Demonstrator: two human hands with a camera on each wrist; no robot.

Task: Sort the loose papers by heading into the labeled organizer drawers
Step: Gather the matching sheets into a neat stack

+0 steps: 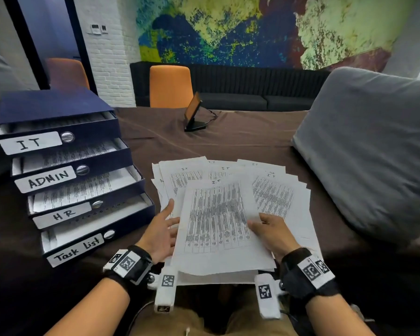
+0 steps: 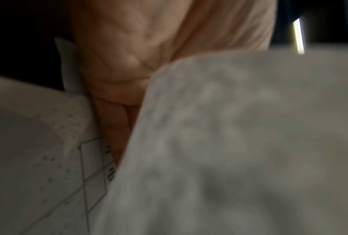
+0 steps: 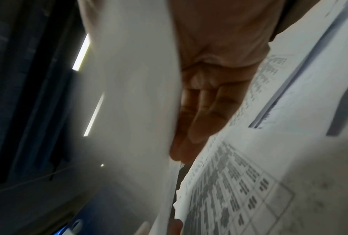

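A fan of printed papers point(image 1: 278, 190), most headed "IT", lies on the brown cloth. The top "IT" sheet point(image 1: 216, 221) is raised between my hands. My right hand point(image 1: 270, 232) pinches its right edge, thumb on top and fingers point(image 3: 205, 111) underneath, between that sheet point(image 3: 133, 111) and the printed pages point(image 3: 239, 182) below. My left hand point(image 1: 166, 229) sits at the left edge with straight fingers point(image 2: 117, 124) slid under the sheet point(image 2: 229, 143), thumb pointing up. At left the blue organizer point(image 1: 46, 105) has its drawers pulled out: IT point(image 1: 30, 143), ADMIN point(image 1: 47, 179), HR point(image 1: 63, 214), Task List point(image 1: 77, 248).
A large grey cushion point(image 1: 374, 146) fills the right side of the table. A small tilted screen on a stand point(image 1: 194, 112) is at the far edge, with an orange chair point(image 1: 170, 86) behind it. Bare brown cloth point(image 1: 228, 139) lies beyond the papers.
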